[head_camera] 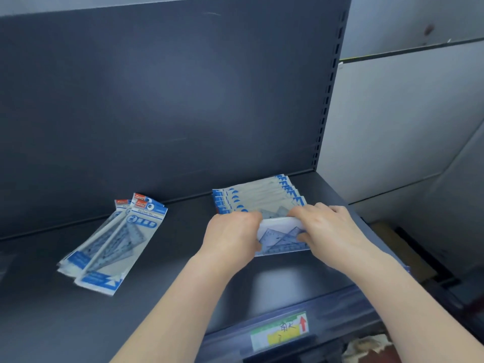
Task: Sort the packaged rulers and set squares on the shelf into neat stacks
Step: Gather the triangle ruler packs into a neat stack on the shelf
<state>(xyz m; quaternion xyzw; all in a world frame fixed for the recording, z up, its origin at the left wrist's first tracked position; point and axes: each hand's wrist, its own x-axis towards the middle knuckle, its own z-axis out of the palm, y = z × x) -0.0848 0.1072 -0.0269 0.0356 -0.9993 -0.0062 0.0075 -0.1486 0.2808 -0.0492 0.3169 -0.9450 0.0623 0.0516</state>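
A packaged set square (280,235), clear blue triangles in a white and blue wrapper, lies on the dark shelf (183,271) right of centre. My left hand (230,239) grips its left end and my right hand (330,231) grips its right end, fingers curled over the top edge. Just behind it a fanned row of several similar packets (258,196) lies overlapping toward the back panel. At the left, a loose pile of several long ruler and set square packets (115,242) lies slanted, red and blue headers pointing to the back.
The shelf's dark back panel (170,100) rises behind everything, with a slotted upright (328,87) at its right edge. A price label (279,331) with a red arrow sits on the shelf's front lip. Grey wall panels (408,113) stand to the right.
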